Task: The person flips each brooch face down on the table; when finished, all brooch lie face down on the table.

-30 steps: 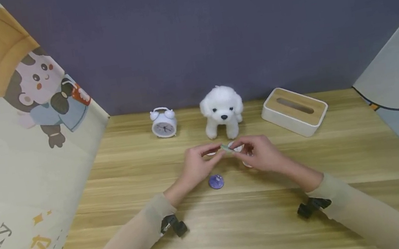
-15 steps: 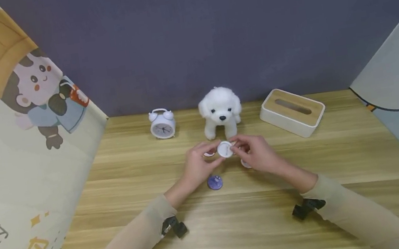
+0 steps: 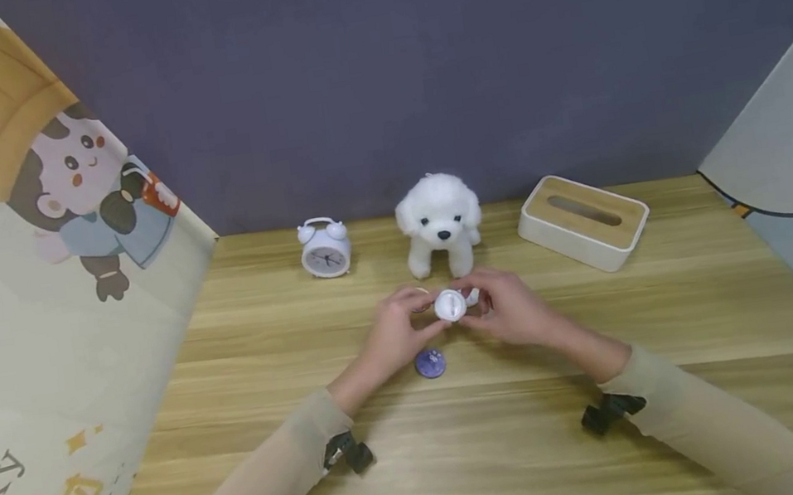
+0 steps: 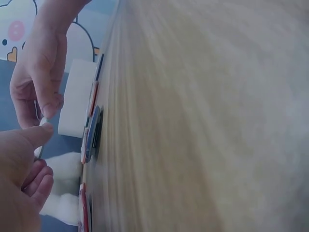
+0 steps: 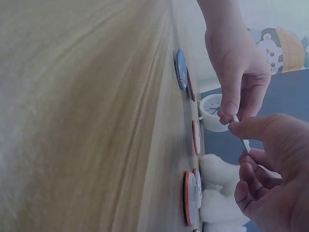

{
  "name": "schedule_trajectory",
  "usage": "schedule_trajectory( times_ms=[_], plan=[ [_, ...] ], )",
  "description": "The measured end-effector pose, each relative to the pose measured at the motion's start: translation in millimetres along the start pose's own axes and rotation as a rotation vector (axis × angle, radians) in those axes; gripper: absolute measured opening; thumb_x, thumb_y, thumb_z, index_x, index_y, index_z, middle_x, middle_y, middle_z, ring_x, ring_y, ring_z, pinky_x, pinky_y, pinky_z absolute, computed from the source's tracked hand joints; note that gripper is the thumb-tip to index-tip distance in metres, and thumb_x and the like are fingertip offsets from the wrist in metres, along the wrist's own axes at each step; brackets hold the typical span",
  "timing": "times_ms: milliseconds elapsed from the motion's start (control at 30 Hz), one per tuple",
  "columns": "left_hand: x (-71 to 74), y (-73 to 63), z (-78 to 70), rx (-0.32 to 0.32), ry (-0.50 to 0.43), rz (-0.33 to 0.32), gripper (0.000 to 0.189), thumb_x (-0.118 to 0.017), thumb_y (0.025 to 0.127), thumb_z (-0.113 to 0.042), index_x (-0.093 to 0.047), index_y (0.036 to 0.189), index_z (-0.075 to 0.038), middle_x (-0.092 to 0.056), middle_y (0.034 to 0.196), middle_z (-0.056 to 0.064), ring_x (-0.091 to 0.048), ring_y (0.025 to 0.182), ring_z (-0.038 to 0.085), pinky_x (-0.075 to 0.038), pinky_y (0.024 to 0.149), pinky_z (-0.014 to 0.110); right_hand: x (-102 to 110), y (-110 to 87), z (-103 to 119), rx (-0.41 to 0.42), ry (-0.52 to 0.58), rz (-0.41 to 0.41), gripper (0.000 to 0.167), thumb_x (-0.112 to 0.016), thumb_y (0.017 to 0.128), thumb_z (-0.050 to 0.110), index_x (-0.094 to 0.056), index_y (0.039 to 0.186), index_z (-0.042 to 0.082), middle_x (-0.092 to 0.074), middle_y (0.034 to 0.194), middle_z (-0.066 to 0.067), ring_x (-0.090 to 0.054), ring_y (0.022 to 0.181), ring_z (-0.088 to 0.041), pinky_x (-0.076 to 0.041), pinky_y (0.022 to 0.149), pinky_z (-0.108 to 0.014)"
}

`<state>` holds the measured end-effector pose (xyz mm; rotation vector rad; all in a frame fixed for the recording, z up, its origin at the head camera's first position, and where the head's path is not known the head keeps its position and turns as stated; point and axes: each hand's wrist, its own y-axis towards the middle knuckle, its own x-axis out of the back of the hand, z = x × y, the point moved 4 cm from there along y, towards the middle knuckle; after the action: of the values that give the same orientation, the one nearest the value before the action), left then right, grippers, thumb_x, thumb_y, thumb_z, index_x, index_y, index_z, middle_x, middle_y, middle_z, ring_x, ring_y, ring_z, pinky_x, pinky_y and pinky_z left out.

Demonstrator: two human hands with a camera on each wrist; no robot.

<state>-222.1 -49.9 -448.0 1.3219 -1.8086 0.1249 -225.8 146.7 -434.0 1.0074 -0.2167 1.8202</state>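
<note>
A round pin badge (image 3: 451, 305) is held up over the table, its white back with the pin turned toward the head camera. My left hand (image 3: 399, 324) pinches its left edge between thumb and fingers. From the other side, my right hand (image 3: 513, 307) pinches the right edge. In the right wrist view the badge (image 5: 246, 146) appears nearly edge-on between the two hands. Just below the left hand lies a purple badge (image 3: 430, 363). More badges lie flat beneath and behind the hands, such as a red-rimmed white badge (image 5: 191, 199); the hands partly cover them in the head view.
Right behind the hands stands a white plush dog (image 3: 442, 225). A white alarm clock (image 3: 325, 250) is at the back left, and a tissue box (image 3: 584, 223) with a wooden lid at the back right. A dark wall (image 3: 418, 69) closes off the table's far edge.
The held badge has turned from nearly edge-on, showing a greenish side, to its white back facing the head camera. The right fingers have shifted from over its back to its edge.
</note>
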Motion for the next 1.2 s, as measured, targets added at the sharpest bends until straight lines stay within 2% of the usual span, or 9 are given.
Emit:
schedule_trajectory(
  times_ms=[133,400,567,667,900,1200],
  plan=[
    [-2.2,1.3,-1.0,-0.002,0.036,0.021,0.046,-0.090,0.085,-0.020,-0.076,0.126,-0.003,-0.078,0.112,0.012,-0.075,0.103,0.027,-0.063,0.096,0.039,-2,0.2,-3,-0.028,-0.068,0.023,0.050,-0.091,0.083,0.012,-0.073,0.129,0.004,-0.070,0.105,-0.007,-0.064,0.074,-0.025,-0.051,0.063,-0.023],
    [-8.4,3.7,-0.6,-0.010,0.152,0.096,0.041,-0.092,0.083,-0.023,-0.080,0.119,-0.007,-0.078,0.101,0.008,-0.069,0.094,0.022,-0.060,0.090,0.038,-8,0.1,-3,-0.015,-0.147,0.056,0.046,-0.089,0.085,0.016,-0.074,0.126,0.002,-0.073,0.110,-0.010,-0.064,0.078,-0.020,-0.052,0.069,-0.024],
    [-14.3,2.7,1.4,-0.008,0.186,0.146,0.037,-0.092,0.083,-0.024,-0.081,0.115,-0.009,-0.077,0.097,0.005,-0.068,0.091,0.019,-0.059,0.087,0.037,-13,-1.0,-6,0.005,-0.169,0.083,0.039,-0.089,0.085,0.016,-0.076,0.120,0.005,-0.074,0.110,-0.008,-0.068,0.095,-0.022,-0.060,0.083,-0.036],
    [-17.8,2.2,2.2,-0.013,0.200,0.179,0.036,-0.092,0.083,-0.024,-0.082,0.114,-0.010,-0.077,0.095,0.005,-0.068,0.091,0.020,-0.059,0.087,0.036,-16,-1.4,-8,0.015,-0.187,0.110,0.036,-0.088,0.085,0.017,-0.077,0.117,0.006,-0.075,0.110,-0.006,-0.068,0.105,-0.023,-0.059,0.094,-0.043],
    [-22.1,3.5,-0.2,-0.022,0.219,0.245,0.031,-0.091,0.084,-0.022,-0.082,0.110,-0.010,-0.079,0.093,0.004,-0.068,0.089,0.020,-0.059,0.089,0.038,-20,-2.9,-13,-0.007,-0.222,0.155,0.034,-0.088,0.083,0.019,-0.079,0.114,0.008,-0.075,0.105,-0.004,-0.066,0.105,-0.026,-0.056,0.095,-0.046],
    [-25.6,6.3,-2.4,-0.005,0.223,0.282,0.030,-0.091,0.084,-0.023,-0.082,0.110,-0.010,-0.079,0.094,0.003,-0.067,0.088,0.017,-0.059,0.086,0.036,-18,-4.0,-13,-0.006,-0.244,0.175,0.034,-0.088,0.081,0.020,-0.080,0.112,0.009,-0.076,0.100,-0.002,-0.066,0.097,-0.024,-0.055,0.089,-0.045]
  ],
)
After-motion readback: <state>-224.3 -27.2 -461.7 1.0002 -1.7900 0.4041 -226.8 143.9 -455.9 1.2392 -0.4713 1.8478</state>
